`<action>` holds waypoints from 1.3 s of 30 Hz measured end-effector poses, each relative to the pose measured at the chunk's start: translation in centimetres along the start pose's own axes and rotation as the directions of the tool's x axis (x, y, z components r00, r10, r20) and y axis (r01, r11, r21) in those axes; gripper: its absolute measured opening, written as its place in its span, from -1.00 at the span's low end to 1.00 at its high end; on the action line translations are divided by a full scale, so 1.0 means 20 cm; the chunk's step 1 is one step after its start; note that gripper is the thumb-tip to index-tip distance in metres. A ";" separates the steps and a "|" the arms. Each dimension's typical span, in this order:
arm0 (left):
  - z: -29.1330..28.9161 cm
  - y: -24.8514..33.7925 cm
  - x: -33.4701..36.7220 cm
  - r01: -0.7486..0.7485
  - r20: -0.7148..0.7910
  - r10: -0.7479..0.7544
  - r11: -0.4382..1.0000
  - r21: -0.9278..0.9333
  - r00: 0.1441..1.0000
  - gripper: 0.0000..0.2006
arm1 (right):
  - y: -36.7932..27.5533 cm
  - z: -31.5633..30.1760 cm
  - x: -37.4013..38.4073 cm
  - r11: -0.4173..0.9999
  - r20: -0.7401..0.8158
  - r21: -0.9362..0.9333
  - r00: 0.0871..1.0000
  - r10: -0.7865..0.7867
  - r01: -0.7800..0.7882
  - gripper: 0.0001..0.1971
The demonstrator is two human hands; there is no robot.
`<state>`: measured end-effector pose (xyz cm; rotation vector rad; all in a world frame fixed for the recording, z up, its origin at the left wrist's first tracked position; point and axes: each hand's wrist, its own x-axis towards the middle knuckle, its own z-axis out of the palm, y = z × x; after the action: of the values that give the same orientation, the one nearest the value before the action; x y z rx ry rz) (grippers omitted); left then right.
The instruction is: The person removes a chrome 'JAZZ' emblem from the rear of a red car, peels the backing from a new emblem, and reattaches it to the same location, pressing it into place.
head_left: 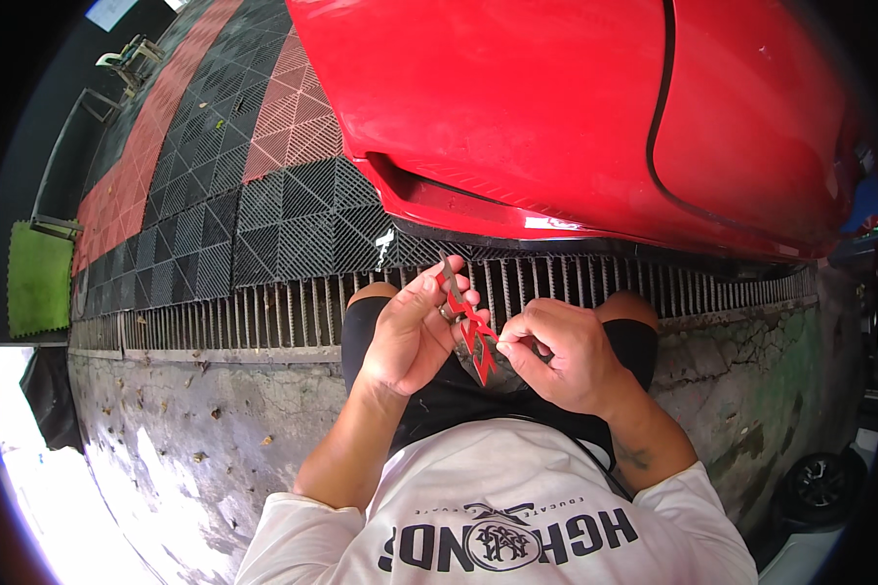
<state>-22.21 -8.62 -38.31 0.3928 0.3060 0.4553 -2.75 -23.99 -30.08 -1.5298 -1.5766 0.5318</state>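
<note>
A thin red-and-grey zigzag strip [474,341] with pointed ends hangs in front of my lap. Its upper end looks grey along one side, and its lower part is mostly red. My left hand [415,327] holds the upper part between thumb and fingers, palm turned up, and there is a ring on one finger. At the strip's middle, my right hand [561,356] pinches a red edge between thumb and forefinger; its other fingers are curled in. Whether the pinched bit is a separate layer cannot be made out.
Ahead stands a red car body [517,107], its lower edge close beyond my knees. A barred metal drain grate [215,327] runs across below it. Black and red floor tiles [195,185] spread at far left. Cracked concrete [195,419] lies nearer, with a wheel [818,483] at right.
</note>
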 end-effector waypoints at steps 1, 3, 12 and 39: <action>0.01 0.01 0.00 0.001 -0.006 -0.001 1.000 0.003 1.000 -0.56 | 0.00 0.00 -0.01 1.000 0.006 -0.010 1.000 -0.005 0.005 -0.89; 0.00 0.01 0.02 -0.022 0.010 0.022 0.999 -0.027 1.000 -0.56 | 0.01 0.01 -0.02 1.000 0.002 0.000 1.000 -0.011 0.011 -0.88; -0.07 0.13 0.05 -0.136 -0.073 0.135 0.991 -0.012 0.988 -0.54 | 0.03 0.04 -0.11 0.999 -0.033 0.043 0.999 -0.024 0.025 -0.83; -0.18 0.32 0.16 -0.342 -0.076 0.335 0.902 -0.262 0.939 -0.60 | 0.01 0.14 -0.17 0.991 -0.045 0.017 0.990 -0.131 0.132 -0.81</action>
<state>-23.17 -0.73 -39.35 0.1689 0.1984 0.8363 -5.25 -26.42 -32.78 -1.4023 -1.6206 0.4361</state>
